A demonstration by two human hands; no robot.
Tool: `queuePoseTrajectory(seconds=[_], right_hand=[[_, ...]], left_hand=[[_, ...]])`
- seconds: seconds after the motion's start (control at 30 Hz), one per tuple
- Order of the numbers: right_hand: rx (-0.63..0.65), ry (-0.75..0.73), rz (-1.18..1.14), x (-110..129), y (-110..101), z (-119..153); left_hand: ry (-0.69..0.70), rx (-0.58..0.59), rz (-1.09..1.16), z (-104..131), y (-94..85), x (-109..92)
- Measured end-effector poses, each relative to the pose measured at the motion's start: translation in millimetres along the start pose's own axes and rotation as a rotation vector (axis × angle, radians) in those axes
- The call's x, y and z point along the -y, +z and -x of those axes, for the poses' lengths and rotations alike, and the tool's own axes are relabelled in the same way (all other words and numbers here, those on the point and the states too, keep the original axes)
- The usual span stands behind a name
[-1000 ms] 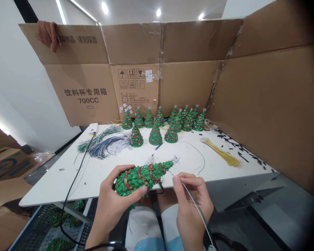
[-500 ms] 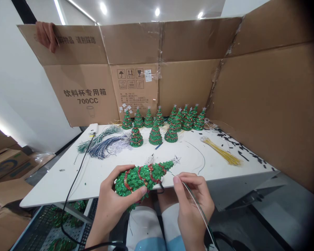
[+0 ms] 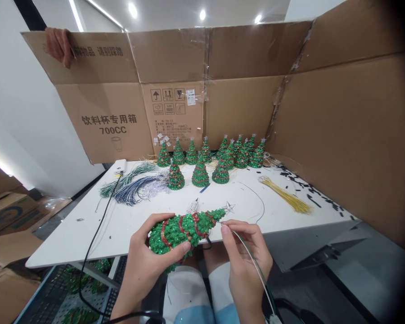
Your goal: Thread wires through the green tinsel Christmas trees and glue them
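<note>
While the left grip (image 3: 148, 263) stays wrapped around the broad end of the green tree (image 3: 185, 227), thumb across its near side, the right grip (image 3: 248, 261) has edged a little closer to the narrow end. It pinches a wire (image 3: 256, 265) between thumb and forefinger, leaving less of it in the gap between fingertips and tree. That puts the fingertips just beside the upper branches; whether the wire's end is fixed there I cannot tell. The tree lies tilted over the near edge of the tabletop (image 3: 121, 225), its star (image 3: 228, 207) pointing rightward and slightly up. Past it, a tube (image 3: 193, 206) rests on the tabletop, and other trees (image 3: 200, 173) stand upright farther back. Blue wires (image 3: 138, 189) lie to the left, yellow wires (image 3: 286, 195) to the right, both unmoved.
</note>
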State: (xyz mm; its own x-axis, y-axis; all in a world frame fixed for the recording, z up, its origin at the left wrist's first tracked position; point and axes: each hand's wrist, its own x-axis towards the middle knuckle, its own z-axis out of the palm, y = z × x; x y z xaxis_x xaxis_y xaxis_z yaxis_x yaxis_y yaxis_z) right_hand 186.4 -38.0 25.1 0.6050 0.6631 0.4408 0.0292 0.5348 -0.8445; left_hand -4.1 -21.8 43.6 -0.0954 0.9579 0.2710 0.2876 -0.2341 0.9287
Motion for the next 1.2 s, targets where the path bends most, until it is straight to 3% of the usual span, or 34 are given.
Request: queuePoseTrajectory(seconds=[0.23,0.63,0.87,1.2], right_hand=[[-0.049,0.0,0.016,-5.1,-2.3,0.9],[-0.133,-0.155,0.021,-6.2,-3.6,-0.2],[-0.061,-0.226,0.076,-4.1,-3.9,-0.1],[0.026,-0.194,0.035,-2.7,-6.4,-2.8]], left_hand=[[0.011,0.0,-0.001,-0.8,-1.1,0.7],[0.007,0.003,-0.006,-1.6,-3.3,1.1],[0.009,0.01,-0.018,-2.0,-3.6,1.2],[0.005,0.015,-0.021,-1.3,-3.4,1.4]])
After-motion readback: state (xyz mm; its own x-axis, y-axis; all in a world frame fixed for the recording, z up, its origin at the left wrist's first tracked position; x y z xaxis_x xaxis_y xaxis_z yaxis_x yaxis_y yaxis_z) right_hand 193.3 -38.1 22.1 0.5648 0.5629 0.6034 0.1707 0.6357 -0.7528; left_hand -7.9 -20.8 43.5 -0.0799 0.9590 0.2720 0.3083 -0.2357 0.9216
